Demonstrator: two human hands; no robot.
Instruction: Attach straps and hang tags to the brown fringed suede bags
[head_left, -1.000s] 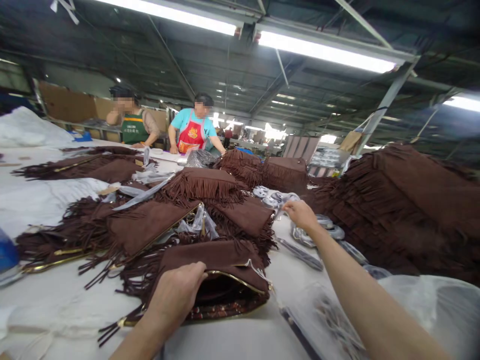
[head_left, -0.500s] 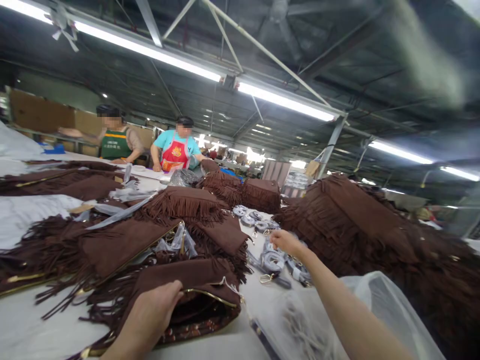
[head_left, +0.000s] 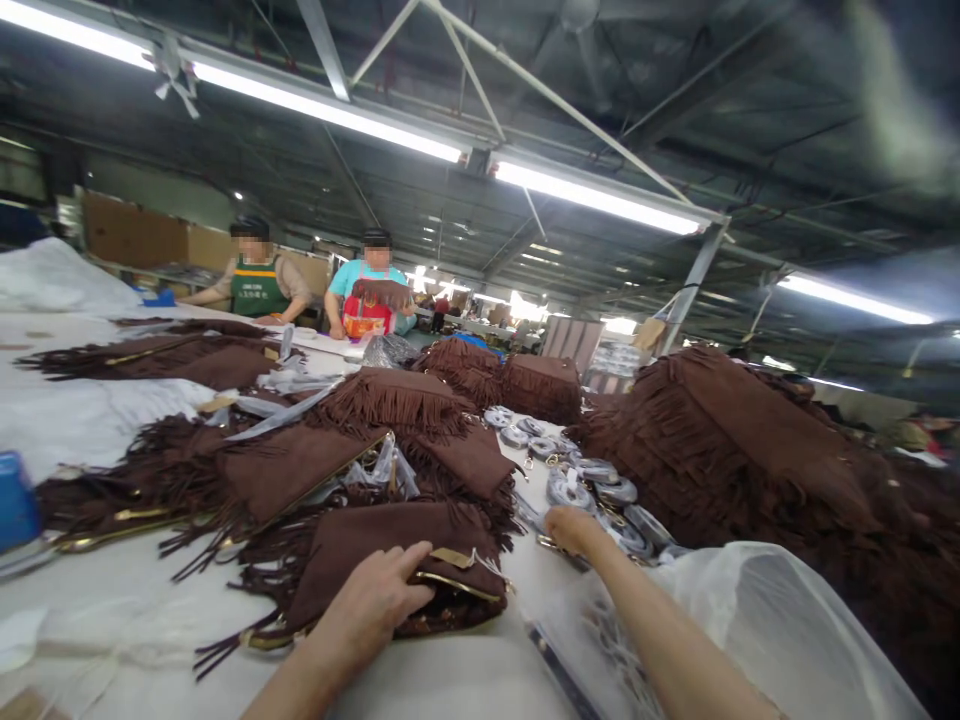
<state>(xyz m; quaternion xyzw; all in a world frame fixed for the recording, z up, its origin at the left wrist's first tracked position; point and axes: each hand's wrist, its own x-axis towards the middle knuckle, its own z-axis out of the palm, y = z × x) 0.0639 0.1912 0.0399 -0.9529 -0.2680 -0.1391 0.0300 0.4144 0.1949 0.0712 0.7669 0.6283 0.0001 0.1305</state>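
A brown fringed suede bag (head_left: 390,545) with a gold zip edge lies near the front of the white table (head_left: 127,590). My left hand (head_left: 375,600) rests on its open mouth, fingers curled over the zip edge. My right hand (head_left: 571,527) reaches out to the right of the bag and closes on something in a row of silver wrapped straps (head_left: 592,485); what it grips is hidden by the hand.
More brown fringed bags (head_left: 375,400) lie spread across the table, and a big heap of them (head_left: 720,440) rises on the right. A clear plastic bag (head_left: 757,620) sits under my right arm. Two people in aprons (head_left: 259,280) work at the far end.
My right hand has drawn back toward me along the row of straps. My left hand has shifted on the bag's mouth, which looks flatter. The camera tilted up, then a little down.
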